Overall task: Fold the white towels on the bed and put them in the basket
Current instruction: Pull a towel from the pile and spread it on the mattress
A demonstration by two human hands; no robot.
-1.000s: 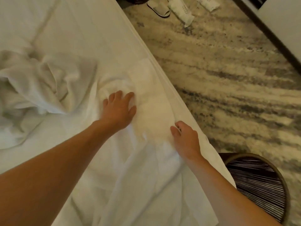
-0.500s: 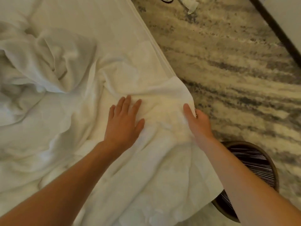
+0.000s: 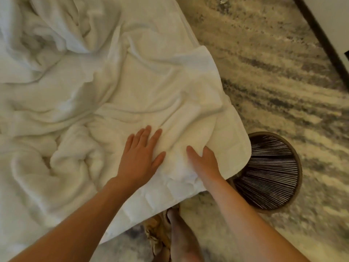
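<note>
The white towel (image 3: 188, 114) lies spread at the bed's corner, its near edge hanging over the side just above the basket (image 3: 273, 173) on the floor, likely so the finished fold drops straight in; the left hand (image 3: 140, 157) rests flat on it, fingers (image 3: 145, 135) splayed, gripping nothing, seemingly pinning it; the right hand (image 3: 204, 163) presses open beside it, smoothing creases; more rumpled white cloth (image 3: 47, 44) lies further up the bed (image 3: 160, 35); folding looks barely begun.

Streaky grey-beige carpet (image 3: 273, 76) all over, dark baseboard (image 3: 321, 44) top right, bare foot (image 3: 181, 237) down by the bottom edge.
</note>
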